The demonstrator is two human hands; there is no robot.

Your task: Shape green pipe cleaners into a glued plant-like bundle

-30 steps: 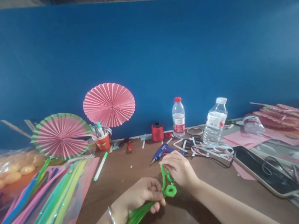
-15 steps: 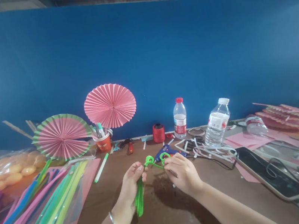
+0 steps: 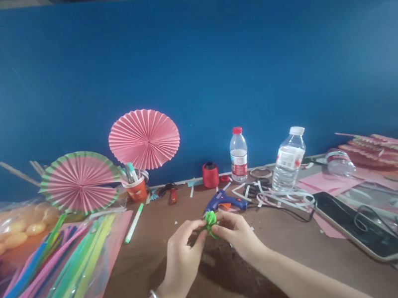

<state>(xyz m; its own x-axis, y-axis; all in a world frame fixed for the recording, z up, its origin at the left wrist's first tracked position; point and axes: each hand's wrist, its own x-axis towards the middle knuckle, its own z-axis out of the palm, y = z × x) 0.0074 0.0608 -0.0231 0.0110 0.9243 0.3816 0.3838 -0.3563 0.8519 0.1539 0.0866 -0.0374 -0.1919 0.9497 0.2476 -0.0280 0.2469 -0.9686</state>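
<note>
Just in front of the glue gun, my two hands meet over a small bright green curled piece, which looks like coiled pipe cleaner. My left hand has thumb and fingers closed on its left side, with a silver bangle at the wrist. From the right, my right hand pinches the same piece, its thumb across the front. Fingers cover part of the coil. The blue glue gun lies on the table behind the fingertips.
Bagged colourful strips lie left, with a green-capped marker beside them. Pink paper fans and a pen cup stand behind. Water bottles, white cables and a phone-like black device occupy the right.
My hands have come together and the green curls are now bunched into one compact piece. The green bundle that hung below my left hand is out of sight.
</note>
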